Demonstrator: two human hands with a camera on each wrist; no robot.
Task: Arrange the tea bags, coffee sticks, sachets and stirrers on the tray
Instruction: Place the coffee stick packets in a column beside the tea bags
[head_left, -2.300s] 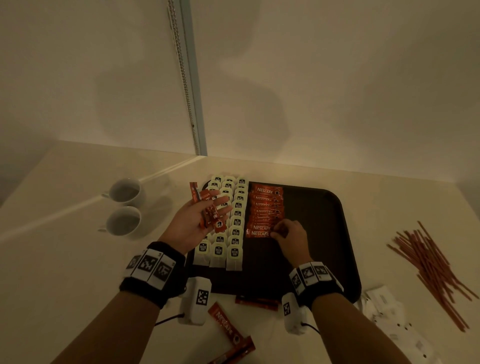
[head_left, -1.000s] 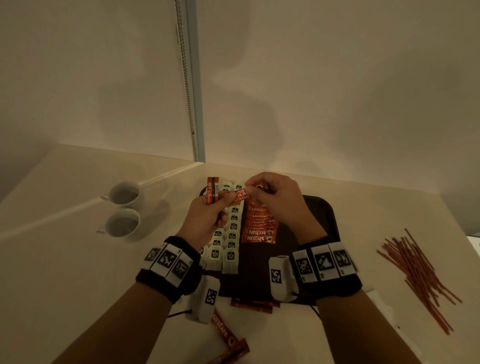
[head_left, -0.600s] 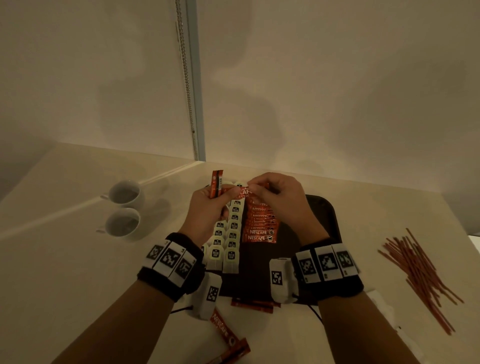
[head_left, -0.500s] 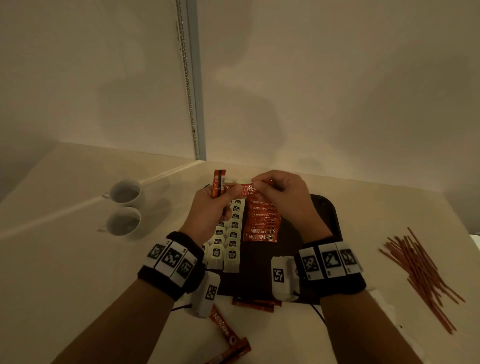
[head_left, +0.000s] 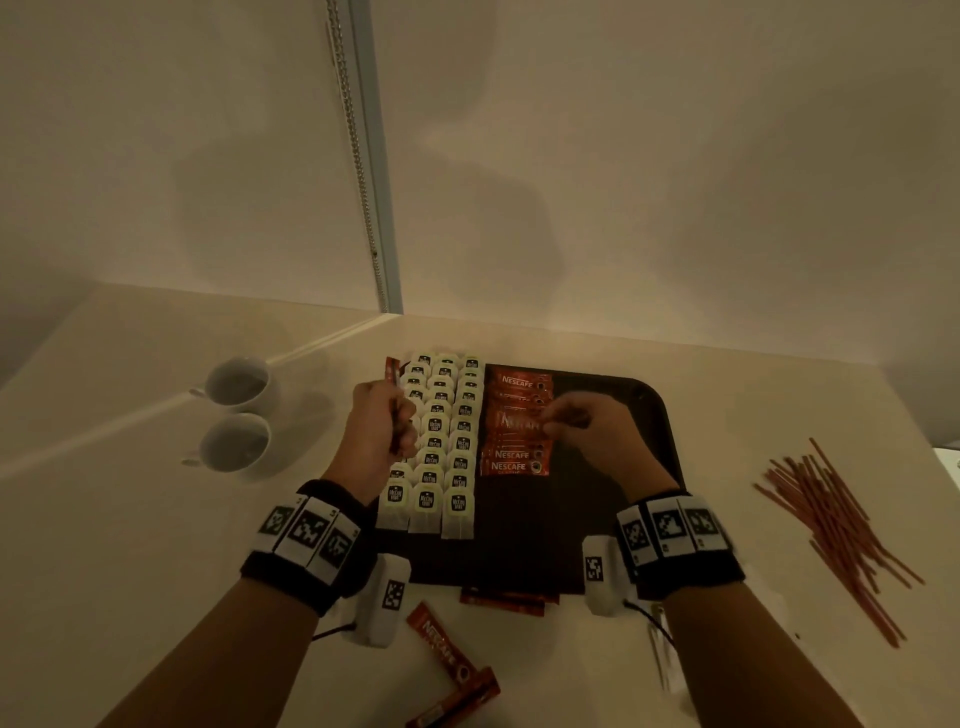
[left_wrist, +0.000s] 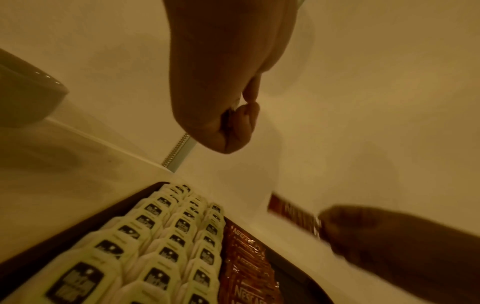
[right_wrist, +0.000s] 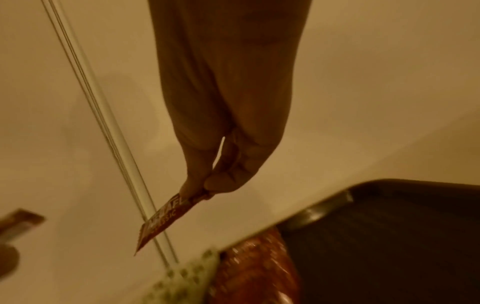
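The right hand (head_left: 587, 431) pinched one red Nescafé coffee stick (right_wrist: 166, 221) by its end above the column of red coffee sticks (head_left: 517, 426) on the dark plastic tray (head_left: 613, 499). The left hand (head_left: 376, 431), fingers curled, gripped spare red sticks (head_left: 393, 374) over the rows of white tea bags (head_left: 441, 441).

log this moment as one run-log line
left hand: grips sticks | right hand: pinches stick over row | tray: tea bags
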